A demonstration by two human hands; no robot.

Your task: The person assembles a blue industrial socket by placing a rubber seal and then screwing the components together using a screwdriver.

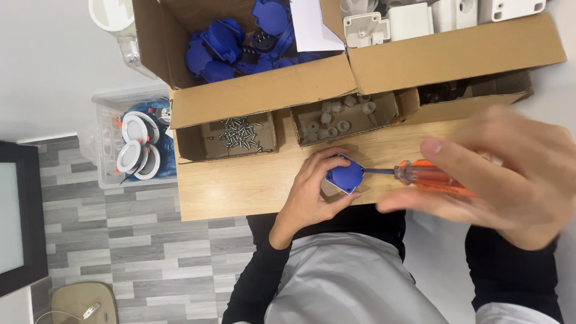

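Grey plank flooring shows to the left of a light wooden tabletop, and the person sits at its near edge in dark sleeves and a pale grey garment. Along the far side of the tabletop stand cardboard boxes: a large one heaped with blue plastic covers, and beside it another holding white plastic housings. In front of these sit three small open cardboard trays — one with loose metal screws, one with small white plastic bushings, one with dark parts too shadowed to make out.

The left hand is curled around a blue cap on a white base, fingers and thumb closed on its edges, holding it just above the wood near the table's front edge. The right hand, large and blurred close to the camera, is wrapped around the orange transparent handle of a screwdriver; the blue shaft runs left and its tip meets the side of the blue cap.

Off the table to the left, a clear plastic bin on the floor holds round white recessed lamp fittings — two or three visible, with orange spring clips.
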